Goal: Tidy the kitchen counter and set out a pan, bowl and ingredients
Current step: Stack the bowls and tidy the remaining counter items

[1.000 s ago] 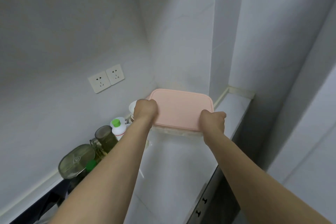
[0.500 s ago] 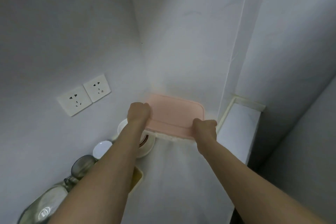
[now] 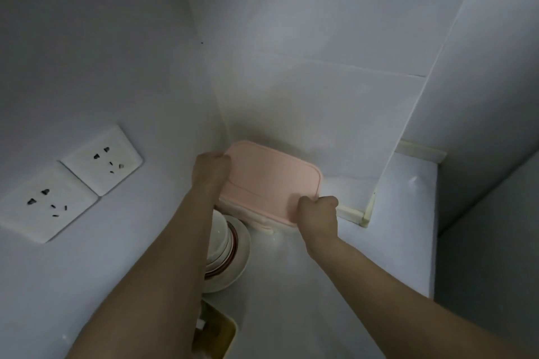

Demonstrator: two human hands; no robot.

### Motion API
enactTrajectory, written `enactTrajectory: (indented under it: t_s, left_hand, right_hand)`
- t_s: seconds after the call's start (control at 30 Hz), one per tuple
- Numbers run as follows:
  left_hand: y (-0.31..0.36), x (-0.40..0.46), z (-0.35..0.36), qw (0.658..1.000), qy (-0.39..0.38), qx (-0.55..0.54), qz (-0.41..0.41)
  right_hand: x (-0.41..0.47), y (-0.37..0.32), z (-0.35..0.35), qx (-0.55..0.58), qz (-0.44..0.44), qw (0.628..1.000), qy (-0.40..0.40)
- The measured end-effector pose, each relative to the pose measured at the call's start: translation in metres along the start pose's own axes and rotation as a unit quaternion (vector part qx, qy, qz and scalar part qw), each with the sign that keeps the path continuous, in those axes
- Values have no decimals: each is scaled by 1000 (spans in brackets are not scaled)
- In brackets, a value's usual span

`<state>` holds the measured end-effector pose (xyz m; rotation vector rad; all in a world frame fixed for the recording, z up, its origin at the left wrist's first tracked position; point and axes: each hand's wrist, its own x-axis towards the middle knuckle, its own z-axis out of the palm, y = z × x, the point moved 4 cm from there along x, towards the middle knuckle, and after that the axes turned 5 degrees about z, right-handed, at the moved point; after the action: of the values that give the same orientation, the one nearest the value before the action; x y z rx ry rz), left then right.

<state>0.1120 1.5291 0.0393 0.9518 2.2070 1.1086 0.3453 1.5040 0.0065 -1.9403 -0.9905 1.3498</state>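
Reaching forward with both arms stretched out, the person grips a pink lidded box (image 3: 271, 183) in the counter's back corner, against the tiled wall. The left hand (image 3: 210, 167) curls round the box's near-left corner; the right hand (image 3: 318, 213) curls round its near-right corner. Just in front of the box, under the left forearm, stands one stack of white bowls (image 3: 230, 248) on the white counter (image 3: 306, 285). Nearer than the bowls lies one yellow tray (image 3: 221, 335), its contents unclear. Two wall sockets (image 3: 70, 181) sit left of the box. The box's lid hides whatever is inside.
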Motion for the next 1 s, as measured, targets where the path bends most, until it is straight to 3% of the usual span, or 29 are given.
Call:
enactTrajectory:
  t_s: [0.17,0.33,0.47,0.63,1.0]
  left_hand:
    - [-16,15,11,995,-10,89,49]
    - [-34,35,33,955,-72,256,129]
    - [-44,46,40,933,-75,329,125]
    - [-53,45,42,922,-57,363,119]
    - [-51,49,43,914,-58,386,114]
  right_hand:
    - [15,12,27,-11,1,1000,-27]
    - [23,14,44,35,-15,996,-86]
    - [27,15,50,67,-17,987,-142]
    - [32,23,60,82,-24,976,-199]
    - [39,29,71,76,-28,973,-215]
